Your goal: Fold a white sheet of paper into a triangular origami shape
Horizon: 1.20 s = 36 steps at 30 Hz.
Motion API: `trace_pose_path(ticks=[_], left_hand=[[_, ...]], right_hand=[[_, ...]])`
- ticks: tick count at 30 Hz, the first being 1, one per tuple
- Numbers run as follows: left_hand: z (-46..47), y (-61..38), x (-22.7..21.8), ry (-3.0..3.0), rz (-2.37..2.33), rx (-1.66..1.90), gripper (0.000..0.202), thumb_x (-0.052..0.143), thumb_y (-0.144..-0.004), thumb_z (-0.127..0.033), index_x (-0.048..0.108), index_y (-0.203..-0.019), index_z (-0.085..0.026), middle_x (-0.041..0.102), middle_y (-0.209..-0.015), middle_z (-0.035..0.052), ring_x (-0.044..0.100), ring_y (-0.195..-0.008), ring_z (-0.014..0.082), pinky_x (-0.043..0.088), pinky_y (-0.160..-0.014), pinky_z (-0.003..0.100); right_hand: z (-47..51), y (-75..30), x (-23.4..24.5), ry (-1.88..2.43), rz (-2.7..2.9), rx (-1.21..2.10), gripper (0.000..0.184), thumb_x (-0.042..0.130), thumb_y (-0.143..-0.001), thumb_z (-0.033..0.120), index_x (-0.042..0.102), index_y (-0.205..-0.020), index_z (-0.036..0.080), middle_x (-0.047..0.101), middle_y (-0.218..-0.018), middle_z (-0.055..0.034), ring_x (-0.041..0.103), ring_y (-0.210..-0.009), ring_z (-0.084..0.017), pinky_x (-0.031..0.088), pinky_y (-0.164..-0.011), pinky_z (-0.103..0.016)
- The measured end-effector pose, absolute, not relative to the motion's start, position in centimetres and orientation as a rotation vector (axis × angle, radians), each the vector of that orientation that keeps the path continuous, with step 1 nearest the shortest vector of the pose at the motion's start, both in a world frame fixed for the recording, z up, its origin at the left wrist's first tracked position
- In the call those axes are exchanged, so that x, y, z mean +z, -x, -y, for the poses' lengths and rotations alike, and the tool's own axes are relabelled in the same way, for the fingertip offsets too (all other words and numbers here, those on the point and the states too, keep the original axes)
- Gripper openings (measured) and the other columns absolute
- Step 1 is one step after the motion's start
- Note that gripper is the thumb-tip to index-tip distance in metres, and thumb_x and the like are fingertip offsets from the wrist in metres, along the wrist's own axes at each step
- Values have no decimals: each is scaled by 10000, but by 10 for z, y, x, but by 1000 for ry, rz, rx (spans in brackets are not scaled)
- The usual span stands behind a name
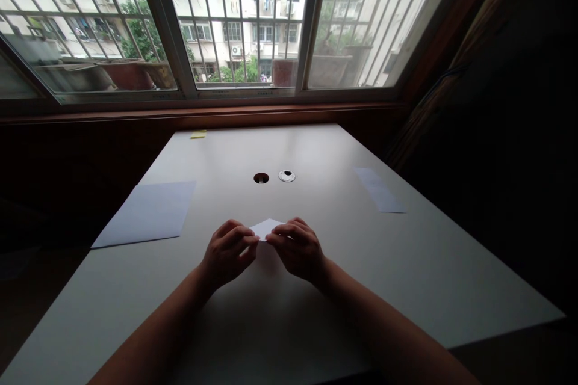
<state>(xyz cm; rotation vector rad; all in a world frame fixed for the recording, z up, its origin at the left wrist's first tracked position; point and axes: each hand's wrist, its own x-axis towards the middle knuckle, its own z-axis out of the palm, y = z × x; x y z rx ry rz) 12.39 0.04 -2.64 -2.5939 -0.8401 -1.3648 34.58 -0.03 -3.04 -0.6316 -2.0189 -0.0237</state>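
Note:
A small folded piece of white paper (266, 227) sits at the middle of the white table (316, 289), held between both hands. My left hand (227, 252) has its fingers curled and pinches the paper's left edge. My right hand (295, 246) is curled too, with fingertips pressed on the paper's right edge. Only the far corner of the paper shows; the rest lies hidden under my fingers.
A sheet of white paper (147, 213) lies at the table's left edge. A narrow paper strip (380, 190) lies at the right. A cable hole (261, 178) and its round cap (286, 176) sit beyond my hands. A yellow note (198, 134) lies at the far edge below the barred window.

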Motion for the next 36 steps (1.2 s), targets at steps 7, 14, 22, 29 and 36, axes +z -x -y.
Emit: trace_pose_path(ticks=[7,14,22,29,36], left_hand=[[-4,-119,-28,2581,875,-1416,252,688,-770,-59,634,-948,-230,665,-866,23,575,-803,170,533,-708,324],[-9,-115,-29,2541,930,-1435,172,654,-810,-97,636,-922,-227,657,-861,34,586,-793,170,535,-711,330],[-17,-108,-31,2437,1054,-1530,163,661,-820,-97,649,-919,-226,640,-873,28,595,-819,172,531,-744,339],[-12,-107,-26,2336,1193,-1626,248,674,-848,-151,655,-1078,-241,631,-1021,59,606,-961,210,533,-842,395],[-13,-113,-36,2643,1233,-1742,439,669,-876,-260,551,-1299,-244,599,-1176,102,615,-984,206,564,-800,363]], right_hand=[[2,-346,-29,687,1846,56,323,679,-835,94,695,-1081,303,671,-928,-36,618,-746,-166,514,-700,-354],[4,-350,-17,787,1647,174,241,668,-855,107,727,-985,301,636,-910,-37,644,-797,-181,560,-693,-346],[-3,-363,-10,875,1450,241,159,667,-869,145,737,-918,280,614,-923,-48,621,-858,-205,546,-744,-390],[-8,-363,-14,875,1426,387,85,664,-879,196,719,-896,259,600,-920,-52,599,-859,-202,527,-722,-372],[-11,-358,-19,852,1361,723,59,666,-881,276,673,-861,220,552,-911,-38,559,-776,-164,473,-611,-300]])
